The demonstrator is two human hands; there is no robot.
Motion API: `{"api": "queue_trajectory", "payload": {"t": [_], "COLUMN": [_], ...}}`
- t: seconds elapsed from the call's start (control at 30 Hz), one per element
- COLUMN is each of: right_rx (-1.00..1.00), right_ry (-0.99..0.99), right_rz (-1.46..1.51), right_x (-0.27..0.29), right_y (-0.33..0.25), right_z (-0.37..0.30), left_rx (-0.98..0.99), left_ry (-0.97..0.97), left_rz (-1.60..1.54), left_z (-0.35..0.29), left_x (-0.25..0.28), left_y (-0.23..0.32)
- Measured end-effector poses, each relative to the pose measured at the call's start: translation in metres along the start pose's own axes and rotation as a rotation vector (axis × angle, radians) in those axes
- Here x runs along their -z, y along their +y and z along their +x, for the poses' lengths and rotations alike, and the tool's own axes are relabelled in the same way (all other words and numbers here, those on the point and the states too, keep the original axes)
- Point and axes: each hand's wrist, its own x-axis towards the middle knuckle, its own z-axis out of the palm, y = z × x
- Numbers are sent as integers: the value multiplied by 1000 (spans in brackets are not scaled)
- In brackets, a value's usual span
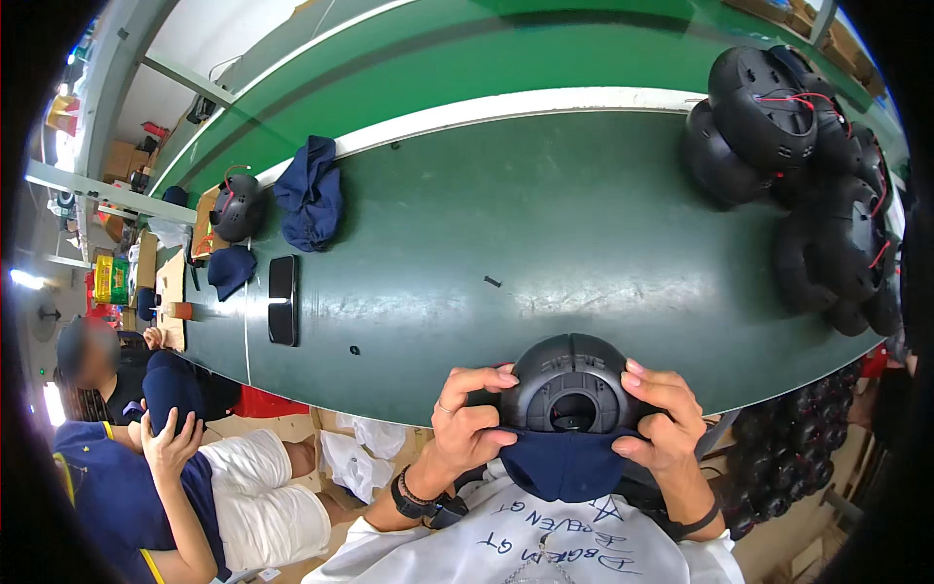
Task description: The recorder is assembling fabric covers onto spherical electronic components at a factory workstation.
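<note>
Close to my body, at the near edge of the dark green table (409,292), I hold a round black plastic shell (574,368) with a round opening in its middle. A navy fabric cover (564,467) hangs over its lower side. On the left, my left hand (469,419) grips the shell's side with its fingers, its thumb at the cloth's edge. Opposite it, my right hand (667,417) is closed the same way on the right side. The shell's underside is hidden by the cloth.
Black shells with red wires (764,112) are piled at the right. Toward the left lie a phone (283,300), navy cloth (313,195), a folded navy piece (232,271) and another shell (238,206). A small black part (493,281) lies mid-table. A co-worker (146,477) sits at left, holding navy fabric.
</note>
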Motion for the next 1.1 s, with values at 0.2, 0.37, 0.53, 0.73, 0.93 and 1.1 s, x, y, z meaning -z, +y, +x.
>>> {"api": "queue_trajectory", "payload": {"t": [0.2,0.37,0.53,0.73,0.93,1.1], "right_rx": [-121,-181,-187,-296,-319,-380], "right_ry": [1,-49,-52,-13,-80,-301], "right_rz": [50,170,211,303,469,453], "right_x": [-3,-4,-1,-3,6,21], "right_y": [2,7,10,17,28,28], "right_z": [5,6,7,9,27,42], "left_rx": [164,132,72,152,384,336], "left_ry": [-46,-62,-134,-124,-506,-666], "left_rz": [-223,-221,-81,-111,-414,-388], "left_z": [13,17,26,38,70,90], "left_x": [-6,-2,3,6,35,42], "left_y": [-2,-9,-11,-15,-21,-17]}}
